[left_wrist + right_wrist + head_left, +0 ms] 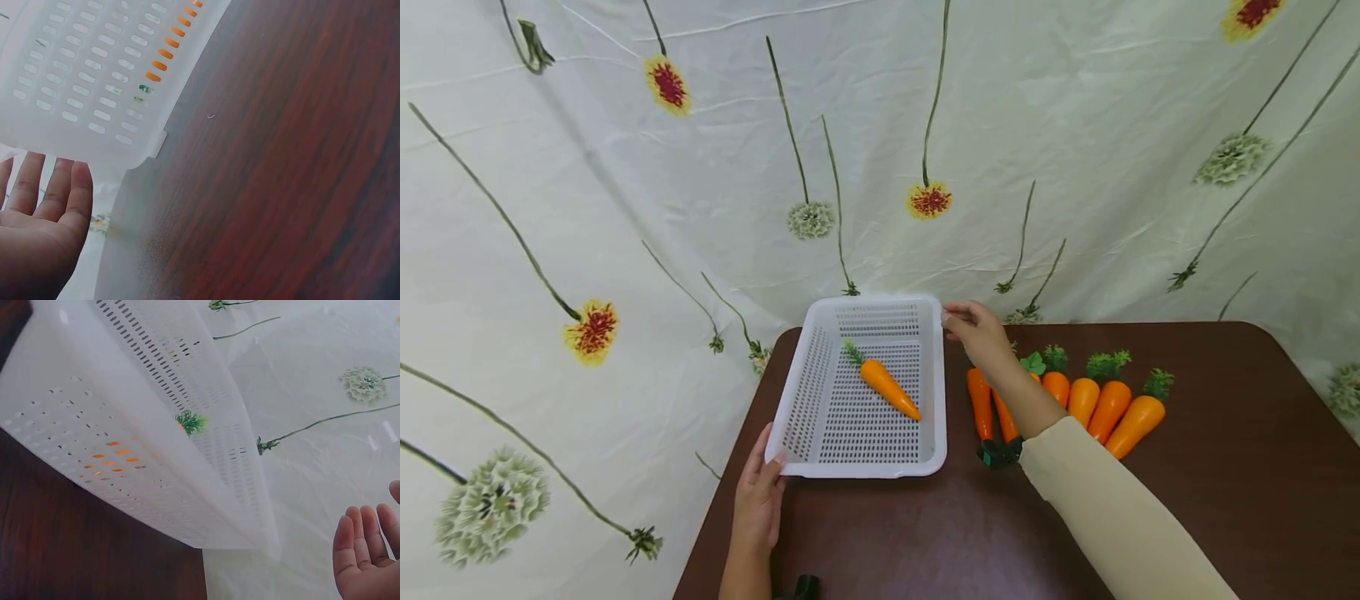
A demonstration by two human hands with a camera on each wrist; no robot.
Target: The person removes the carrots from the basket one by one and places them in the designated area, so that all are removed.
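Note:
A white slotted plastic basket (pixel 805 392) is at the left part of the table, with one orange carrot (pixel 887 387) with a green top lying inside. My left hand (pixel 758 500) grips its near left corner, thumb on the rim and fingers beneath; those fingers also show at the basket wall (pixel 81 119) in the left wrist view. By the far right corner is my right hand (pixel 977 333), fingers loosely bent. The right wrist view shows this hand (pixel 369 556) apart from the basket (pixel 125 456), holding nothing.
Several more carrots (pixel 1135 425) with green tops lie in a row on the dark brown table (pixel 1225 467), partly hidden by my right forearm. Behind the table hangs a white flower-patterned cloth (pixel 865 125). A black wrist device (pixel 997 452) shows beside the right sleeve.

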